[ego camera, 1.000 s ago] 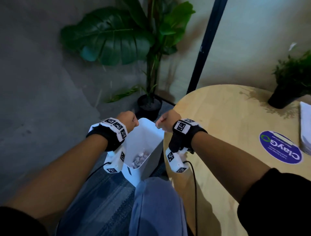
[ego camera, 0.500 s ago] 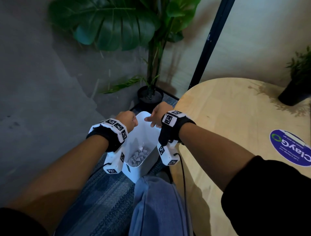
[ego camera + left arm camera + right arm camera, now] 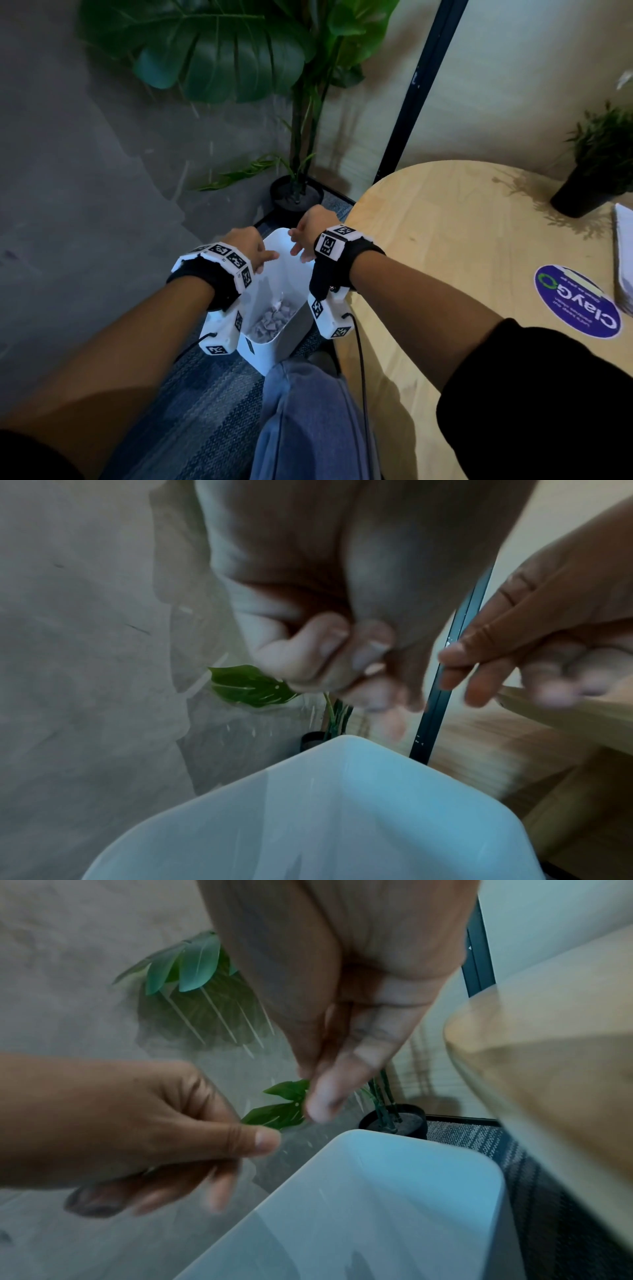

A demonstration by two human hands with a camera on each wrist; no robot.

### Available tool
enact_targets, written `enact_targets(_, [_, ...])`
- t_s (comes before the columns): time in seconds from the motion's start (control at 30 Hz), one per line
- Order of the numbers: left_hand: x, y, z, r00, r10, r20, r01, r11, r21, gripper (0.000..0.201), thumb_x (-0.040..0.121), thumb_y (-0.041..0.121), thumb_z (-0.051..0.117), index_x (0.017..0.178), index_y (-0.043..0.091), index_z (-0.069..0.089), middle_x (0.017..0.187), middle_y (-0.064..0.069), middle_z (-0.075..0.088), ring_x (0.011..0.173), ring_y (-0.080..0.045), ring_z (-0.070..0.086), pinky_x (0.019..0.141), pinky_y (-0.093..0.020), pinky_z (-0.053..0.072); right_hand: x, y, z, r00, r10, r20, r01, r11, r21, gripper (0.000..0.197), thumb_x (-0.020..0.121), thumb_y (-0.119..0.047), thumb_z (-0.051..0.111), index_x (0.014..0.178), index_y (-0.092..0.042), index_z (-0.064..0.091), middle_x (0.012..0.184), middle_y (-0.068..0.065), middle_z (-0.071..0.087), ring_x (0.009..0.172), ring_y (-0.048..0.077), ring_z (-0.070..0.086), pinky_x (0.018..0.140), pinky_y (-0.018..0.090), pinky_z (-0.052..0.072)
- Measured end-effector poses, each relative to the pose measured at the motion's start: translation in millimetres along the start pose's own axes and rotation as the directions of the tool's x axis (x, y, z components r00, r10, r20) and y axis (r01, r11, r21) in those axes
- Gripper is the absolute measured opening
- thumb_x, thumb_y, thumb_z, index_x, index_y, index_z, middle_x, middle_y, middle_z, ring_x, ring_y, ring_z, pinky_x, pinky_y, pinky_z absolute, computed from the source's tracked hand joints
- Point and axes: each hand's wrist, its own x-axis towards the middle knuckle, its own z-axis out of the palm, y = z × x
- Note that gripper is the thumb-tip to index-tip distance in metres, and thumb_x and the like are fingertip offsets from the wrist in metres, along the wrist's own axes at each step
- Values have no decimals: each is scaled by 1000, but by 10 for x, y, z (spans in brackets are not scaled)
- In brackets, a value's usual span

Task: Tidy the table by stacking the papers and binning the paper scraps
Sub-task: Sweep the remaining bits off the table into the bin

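**Hands over the bin**

Both hands hover above the white bin (image 3: pixel 274 339), left of the table (image 3: pixel 445 240). Left hand (image 3: pixel 245 245) loosely curled, right hand (image 3: pixel 308 228) relaxed, both empty. Scraps (image 3: pixel 272 317) lie inside; papers (image 3: pixel 623 260) far right.

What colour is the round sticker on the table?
The round sticker is purple with white lettering and a green logo; it shows best in the head view.

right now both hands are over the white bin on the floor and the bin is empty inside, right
Not quite. Both the left hand and the right hand are over the white bin on the floor, but the bin is not empty: the head view shows a heap of paper scraps lying at its bottom.
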Motion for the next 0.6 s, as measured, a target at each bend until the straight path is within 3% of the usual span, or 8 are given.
enact_targets(0.1, [20, -56, 21, 996, 4, 93, -4, 1000, 1, 19, 92, 8, 54, 102, 2, 68, 74, -8, 67, 75, -25, 61, 73, -31, 50, 4, -28, -13, 1000, -24, -6, 24, 999, -37, 22, 83, -3, 68, 105, -1, 72, 109, 13, 71, 103, 26, 67, 92, 37, 54])
enact_targets(0.17, [19, -67, 34, 992, 3, 127, 0, 1000, -20, 34, 86, -10, 53, 117, 3, 62, 105, -20, 68, 83, -34, 65, 79, -39, 56, 17, -26, -28, 1000, -26, -5, 26, 1000, -18, 23, 83, 1, 65, 104, -5, 74, 109, 11, 72, 103, 26, 67, 91, 36, 54])
enact_targets(0.27, [17, -60, 25, 997, -14, 74, 14, 1000, 3, 24, 84, -1, 65, 107, -1, 69, 106, -19, 70, 76, -29, 63, 82, -35, 56, 22, -35, -23, 1000, -15, 24, 16, 1000, -16, 23, 78, -19, 76, 90, 0, 74, 91, 12, 75, 87, 22, 72, 83, 35, 58])
enact_targets(0.3, [10, -51, 18, 999, -12, 41, 12, 1000, 19, 17, 83, 11, 70, 93, -2, 73, 94, -16, 73, 70, -25, 61, 79, -33, 55, 28, -42, -16, 1000, -14, 10, 14, 999, -31, 32, 78, -29, 75, 86, 2, 73, 85, 12, 75, 81, 23, 72, 79, 35, 59])
enact_targets(0.4, [30, -42, 16, 997, -56, -51, 58, 998, 37, 42, 84, 40, 66, 60, 5, 66, 60, -7, 65, 67, -25, 64, 75, -34, 55, 17, -79, -23, 1000, -28, -12, 26, 995, -100, 39, 86, -37, 64, 93, 0, 72, 68, 9, 65, 63, 23, 63, 66, 31, 54])
enact_targets(0.47, [25, -31, 11, 995, -32, -93, 34, 999, 14, 40, 91, 36, 57, 71, 3, 66, 69, -12, 65, 78, -31, 66, 77, -36, 53, -20, -76, -41, 998, -33, 49, 39, 992, -116, 27, 88, -22, 63, 100, 1, 70, 81, 12, 70, 72, 24, 66, 69, 36, 55])
enact_targets(0.53, [14, -26, -14, 996, 25, -81, -24, 1000, 12, 24, 95, 22, 52, 92, 4, 67, 95, -19, 69, 91, -35, 64, 78, -35, 49, -57, -35, -69, 994, -64, 94, 75, 989, -126, 24, 87, -4, 60, 109, 0, 68, 106, 14, 71, 91, 29, 69, 82, 41, 57])
enact_targets(0.6, [-28, -18, -39, 997, 64, -50, -62, 997, 38, 23, 94, 7, 48, 111, 8, 63, 114, -18, 64, 100, -36, 63, 80, -36, 51, -136, -12, -94, 992, -111, 68, 121, 980, -159, 31, 86, 3, 55, 113, -5, 68, 115, 12, 68, 99, 29, 67, 83, 32, 55])
